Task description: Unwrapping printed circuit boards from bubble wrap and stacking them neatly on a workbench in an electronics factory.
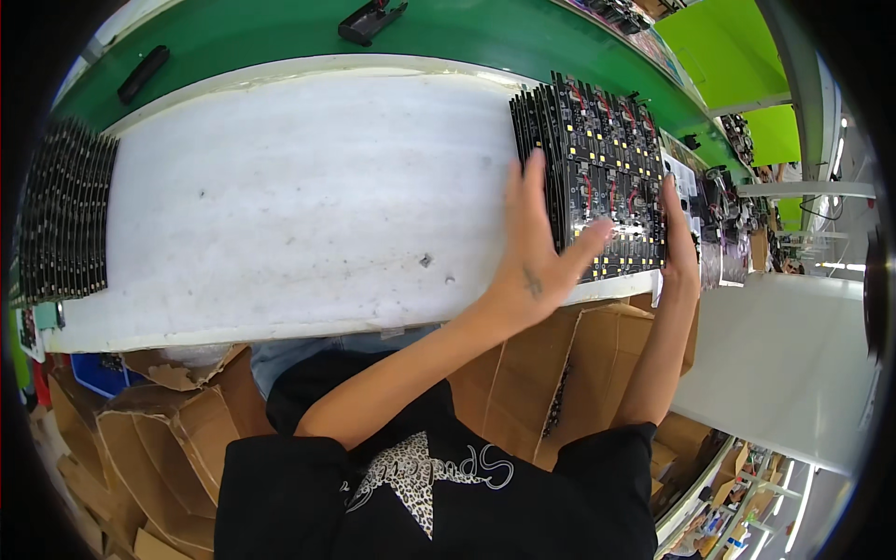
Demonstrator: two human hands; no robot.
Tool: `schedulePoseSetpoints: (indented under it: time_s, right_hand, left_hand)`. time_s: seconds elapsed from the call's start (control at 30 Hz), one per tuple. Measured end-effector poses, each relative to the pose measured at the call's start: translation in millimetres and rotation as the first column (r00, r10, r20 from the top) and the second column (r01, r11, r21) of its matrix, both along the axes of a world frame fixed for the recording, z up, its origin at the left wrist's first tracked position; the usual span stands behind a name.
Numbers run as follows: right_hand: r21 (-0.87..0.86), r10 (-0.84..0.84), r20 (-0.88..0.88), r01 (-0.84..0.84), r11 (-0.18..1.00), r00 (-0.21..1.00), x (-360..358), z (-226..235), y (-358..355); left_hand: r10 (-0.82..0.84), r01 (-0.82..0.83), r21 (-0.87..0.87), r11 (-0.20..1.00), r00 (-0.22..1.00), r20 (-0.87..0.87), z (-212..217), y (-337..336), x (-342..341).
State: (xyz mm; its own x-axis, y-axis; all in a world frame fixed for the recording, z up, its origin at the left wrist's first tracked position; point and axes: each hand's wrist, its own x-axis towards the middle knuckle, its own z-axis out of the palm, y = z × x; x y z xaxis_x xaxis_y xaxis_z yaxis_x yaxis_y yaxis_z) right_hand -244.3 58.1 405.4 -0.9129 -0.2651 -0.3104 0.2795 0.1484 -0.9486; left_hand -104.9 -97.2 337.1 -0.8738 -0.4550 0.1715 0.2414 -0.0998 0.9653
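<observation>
A stack of black circuit board panels (611,177) stands on edge at the right end of the white table, its front face dotted with small yellowish squares and short red wires. My left hand (539,247) is at the stack's left side, fingers spread upward and slightly blurred, the thumb reaching across the front panel. Against the right edge of the panels lies my right hand (681,233), its fingers running up along that edge; part of it is hidden behind the boards.
Another row of upright black boards (70,210) stands at the table's left end. Behind the white tabletop (308,187) runs a green strip (252,37) bearing two dark objects. Cardboard boxes (168,448) and a blue bin (98,373) sit below the near edge.
</observation>
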Motion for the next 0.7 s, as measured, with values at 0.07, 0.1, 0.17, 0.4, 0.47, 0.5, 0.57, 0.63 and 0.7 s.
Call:
schedulePoseSetpoints:
  time_s: [0.07,0.1,0.17,0.4,0.47,0.5,0.57,0.63,0.7]
  right_hand:
    - [-0.032,-0.049,0.031,0.05,0.998,0.998,-4,-2,-2]
    - [-0.033,-0.017,0.038,0.018,0.999,0.999,-7,-3,-2]
    - [-0.084,0.036,0.081,-0.029,0.996,0.996,-12,-4,0]
    - [-0.125,0.04,0.107,-0.026,0.992,0.994,-14,-6,0]
    - [-0.102,-0.047,0.086,0.055,0.993,0.995,-9,-4,-7]
    - [-0.102,-0.058,0.087,0.066,0.993,0.995,-5,-2,-11]
    - [-0.095,-0.09,0.063,0.096,0.991,0.994,3,4,-20]
    - [-0.191,-0.024,0.094,0.042,0.981,0.995,11,10,-28]
    - [-0.289,0.023,0.123,0.014,0.957,0.992,18,16,-33]
  left_hand:
    - [-0.015,0.019,0.308,0.951,1.0,-0.016,-4,-7,-7]
    - [-0.005,0.021,0.368,0.93,0.999,-0.046,-5,-10,-11]
    - [-0.038,0.061,0.353,0.934,0.997,-0.074,-7,-14,-18]
    - [-0.014,0.01,0.244,0.97,1.0,0.015,-8,-18,-24]
    - [0.01,-0.017,0.203,0.979,0.999,0.032,-6,-17,-23]
    - [0.027,-0.033,0.214,0.976,0.999,0.032,-4,-17,-22]
    - [0.024,-0.036,0.256,0.966,0.998,0.052,1,-18,-20]
    - [0.064,-0.054,0.322,0.945,0.998,-0.018,10,-24,-16]
    - [0.011,-0.018,0.338,0.941,1.0,0.023,19,-37,-6]
